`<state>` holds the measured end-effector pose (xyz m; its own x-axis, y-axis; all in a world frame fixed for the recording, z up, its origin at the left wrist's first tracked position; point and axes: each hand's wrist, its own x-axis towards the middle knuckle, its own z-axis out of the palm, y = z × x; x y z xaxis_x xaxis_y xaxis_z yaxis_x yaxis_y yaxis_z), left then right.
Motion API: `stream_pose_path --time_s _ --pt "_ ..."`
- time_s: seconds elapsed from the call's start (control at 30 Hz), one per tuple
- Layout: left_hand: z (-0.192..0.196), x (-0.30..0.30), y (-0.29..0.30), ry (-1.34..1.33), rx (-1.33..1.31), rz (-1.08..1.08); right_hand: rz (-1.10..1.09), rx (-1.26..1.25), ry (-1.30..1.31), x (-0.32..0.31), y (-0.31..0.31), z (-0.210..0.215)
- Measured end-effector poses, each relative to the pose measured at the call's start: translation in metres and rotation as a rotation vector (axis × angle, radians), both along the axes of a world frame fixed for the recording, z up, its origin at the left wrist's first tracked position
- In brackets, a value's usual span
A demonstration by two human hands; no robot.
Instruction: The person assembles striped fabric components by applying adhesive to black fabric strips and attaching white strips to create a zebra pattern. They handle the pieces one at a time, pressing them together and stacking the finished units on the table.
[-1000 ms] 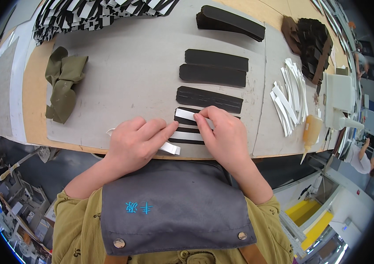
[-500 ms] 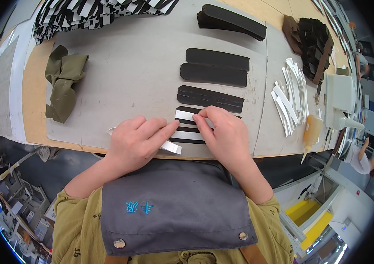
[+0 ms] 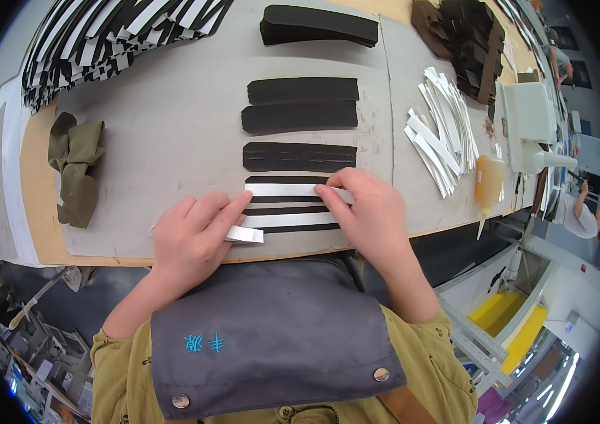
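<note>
A black flat piece (image 3: 293, 209) lies at the near edge of the grey mat (image 3: 173, 134). Two white strips run across it, an upper white strip (image 3: 282, 189) and a lower white strip (image 3: 289, 220). My right hand (image 3: 370, 215) rests on the right end of the piece, and its fingertips pinch and press the upper strip. My left hand (image 3: 194, 237) lies just left of the piece. Its index finger reaches toward the upper strip's left end. Under its fingers it holds a short bundle of white strips (image 3: 245, 234).
Beyond the piece lie three plain black pieces (image 3: 300, 157), (image 3: 300, 116), (image 3: 303, 90) and a black stack (image 3: 317, 25). Loose white strips (image 3: 441, 131), a glue bottle (image 3: 489, 185) and a white box (image 3: 528, 113) sit right. An olive cloth (image 3: 74, 169) lies left, a striped stack (image 3: 102, 35) far left.
</note>
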<state>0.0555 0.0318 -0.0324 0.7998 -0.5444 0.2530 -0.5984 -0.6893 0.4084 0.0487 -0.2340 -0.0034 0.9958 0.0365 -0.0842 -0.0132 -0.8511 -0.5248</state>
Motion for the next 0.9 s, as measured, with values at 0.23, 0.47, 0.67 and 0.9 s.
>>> stream_pose_path --time_s 0.23,0.47,0.67,0.9 --pt "0.002 0.0 -0.001 -0.011 0.004 0.008 -0.015 -0.032 -0.012 -0.002 -0.005 -0.001" --pt "0.002 0.0 -0.003 -0.017 0.012 0.015 -0.009 -0.035 -0.061 -0.003 -0.005 -0.005" --pt "0.003 0.0 -0.005 -0.034 0.0 0.008 -0.064 -0.031 -0.09 -0.005 -0.008 -0.006" --pt "0.017 0.01 -0.039 -0.131 -0.041 -0.162 -0.308 0.072 -0.242 -0.037 -0.037 -0.019"
